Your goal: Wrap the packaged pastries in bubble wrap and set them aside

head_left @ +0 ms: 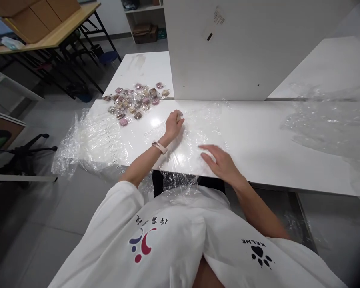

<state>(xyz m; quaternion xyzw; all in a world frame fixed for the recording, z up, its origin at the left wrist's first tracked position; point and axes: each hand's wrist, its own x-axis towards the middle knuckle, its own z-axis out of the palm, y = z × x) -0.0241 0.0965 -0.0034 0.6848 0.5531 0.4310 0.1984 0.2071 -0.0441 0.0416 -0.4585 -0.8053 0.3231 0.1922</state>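
Observation:
A thin clear plastic film lies crinkled on the white table in front of me and hangs over the near edge towards my shirt. At its left part my left hand, with a pale band on the wrist, is closed with curled fingers on the film. Nearer to me and to the right, my right hand hovers low over the film's edge. Its thumb and forefinger are apart, with nothing visible held between them. Several small wrapped pieces, pink, brown and cream, lie in a loose heap beyond my left hand.
Stacked clear plastic bags cover the table's left end and overhang its edge. More crumpled plastic lies at the right. An upright white panel stands behind the white table. Cardboard boxes sit on a wooden desk at far left.

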